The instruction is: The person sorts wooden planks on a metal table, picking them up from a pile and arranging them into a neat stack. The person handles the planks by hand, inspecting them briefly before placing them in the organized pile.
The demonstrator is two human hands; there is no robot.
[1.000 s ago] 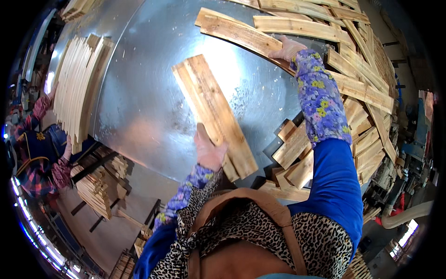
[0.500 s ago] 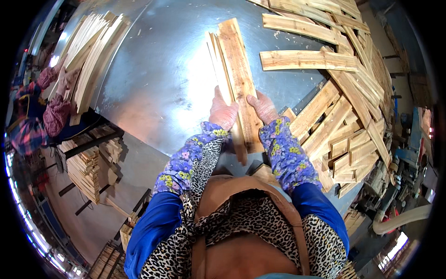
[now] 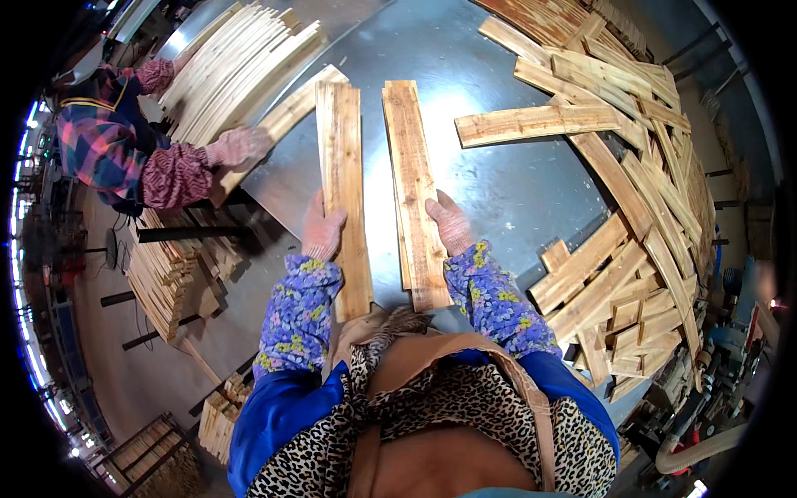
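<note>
My left hand (image 3: 324, 226), in a pale pinkish glove, grips a wooden board (image 3: 342, 166) by its left edge, thumb on the upper face. The board points away from me over the grey metal table (image 3: 465, 216). To its right, my right hand (image 3: 449, 222), gloved alike, is closed on the right edge of a second wooden board (image 3: 413, 183). At least one more board edge shows beneath that one, along its left side. A narrow strip of shiny table top separates the two held pieces. The fingers under both are hidden.
Loose boards (image 3: 614, 266) lie heaped along the table's right side, one board (image 3: 535, 124) jutting inward. At left a co-worker's gloved hand (image 3: 239, 148) touches a board (image 3: 290, 116) beside a stack of pale slats (image 3: 237, 70). More boards (image 3: 158, 278) sit on a rack below.
The boards, together between my hands before, are now apart: my left hand has moved left with one, my right slightly right. The co-worker's hand has come toward the table with a board.
</note>
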